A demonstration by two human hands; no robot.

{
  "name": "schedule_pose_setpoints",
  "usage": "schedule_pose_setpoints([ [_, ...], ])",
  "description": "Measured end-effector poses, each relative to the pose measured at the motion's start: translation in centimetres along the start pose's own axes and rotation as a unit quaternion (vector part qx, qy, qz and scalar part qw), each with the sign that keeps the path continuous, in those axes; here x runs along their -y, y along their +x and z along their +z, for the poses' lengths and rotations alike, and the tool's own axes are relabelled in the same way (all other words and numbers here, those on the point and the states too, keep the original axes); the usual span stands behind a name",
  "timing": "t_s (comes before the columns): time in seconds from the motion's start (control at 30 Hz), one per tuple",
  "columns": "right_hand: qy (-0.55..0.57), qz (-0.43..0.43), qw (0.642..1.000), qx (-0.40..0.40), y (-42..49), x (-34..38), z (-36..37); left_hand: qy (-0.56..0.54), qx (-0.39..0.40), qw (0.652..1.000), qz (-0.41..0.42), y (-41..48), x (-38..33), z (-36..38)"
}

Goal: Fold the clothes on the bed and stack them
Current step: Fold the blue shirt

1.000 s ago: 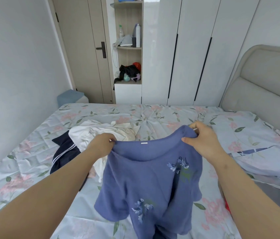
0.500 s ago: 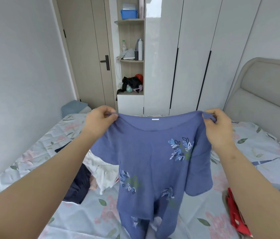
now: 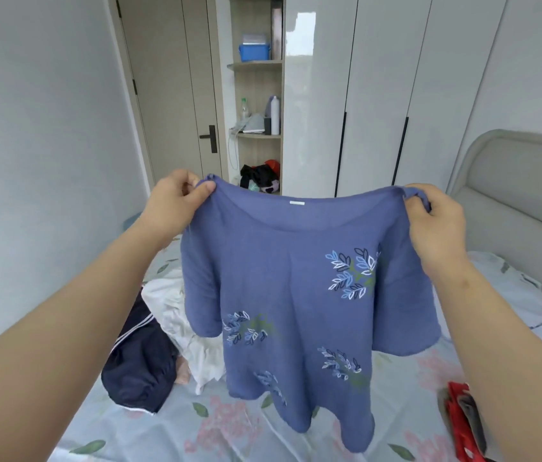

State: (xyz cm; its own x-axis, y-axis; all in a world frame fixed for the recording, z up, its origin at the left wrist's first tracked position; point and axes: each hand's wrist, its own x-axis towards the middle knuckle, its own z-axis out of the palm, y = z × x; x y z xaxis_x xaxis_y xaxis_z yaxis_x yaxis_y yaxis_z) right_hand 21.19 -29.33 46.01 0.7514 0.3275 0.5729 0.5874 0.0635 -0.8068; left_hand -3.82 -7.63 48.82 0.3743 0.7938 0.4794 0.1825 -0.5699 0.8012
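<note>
Blue shirt (image 3: 296, 295) hangs spread over the bed (image 3: 163, 428), shoulder edges pinched by left hand (image 3: 176, 201) and right hand (image 3: 436, 221) fingers (image 3: 413, 208).

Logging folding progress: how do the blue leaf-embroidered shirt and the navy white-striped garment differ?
The blue leaf-embroidered shirt hangs spread; the navy white-striped garment lies crumpled on the bed. The left hand and right hand grip the shirt's shoulders; no hand touches the navy garment. Neither is folded.

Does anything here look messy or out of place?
On the bed, a white garment and a navy garment lie crumpled together, unfolded. The blue shirt, pinched at its shoulders by the left hand and right hand, hangs with an uneven hem.
</note>
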Motion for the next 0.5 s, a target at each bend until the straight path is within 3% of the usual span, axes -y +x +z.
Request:
schedule_pose_setpoints([
  [0.07, -0.056, -0.032, 0.997, 0.036, 0.0, 0.2, -0.2, 0.002, 0.089, 0.995, -0.036, -0.3, 0.1, -0.2],
  [0.17, -0.172, -0.061, 0.978, 0.104, 0.2, 0.3, -1.2, 0.141, 0.245, 0.959, -0.018, -1.0, 0.3, -0.6],
  [0.3, -0.187, -0.063, 0.976, 0.097, 0.4, -0.4, -2.3, 0.108, 0.239, 0.965, -0.031, -1.0, 0.8, -1.2],
  [0.4, -0.181, 0.005, 0.969, 0.170, -0.2, -2.1, -1.9, 0.240, 0.308, 0.920, -0.039, -1.5, 2.5, -0.4],
  [0.43, -0.151, 0.036, 0.969, 0.195, -0.6, -2.8, -1.8, 0.225, 0.307, 0.923, -0.051, -1.7, 3.2, -0.2],
  [0.5, -0.060, 0.115, 0.973, 0.193, -1.5, -3.7, -1.9, 0.078, 0.269, 0.955, -0.100, -2.4, 3.9, 0.1],
])
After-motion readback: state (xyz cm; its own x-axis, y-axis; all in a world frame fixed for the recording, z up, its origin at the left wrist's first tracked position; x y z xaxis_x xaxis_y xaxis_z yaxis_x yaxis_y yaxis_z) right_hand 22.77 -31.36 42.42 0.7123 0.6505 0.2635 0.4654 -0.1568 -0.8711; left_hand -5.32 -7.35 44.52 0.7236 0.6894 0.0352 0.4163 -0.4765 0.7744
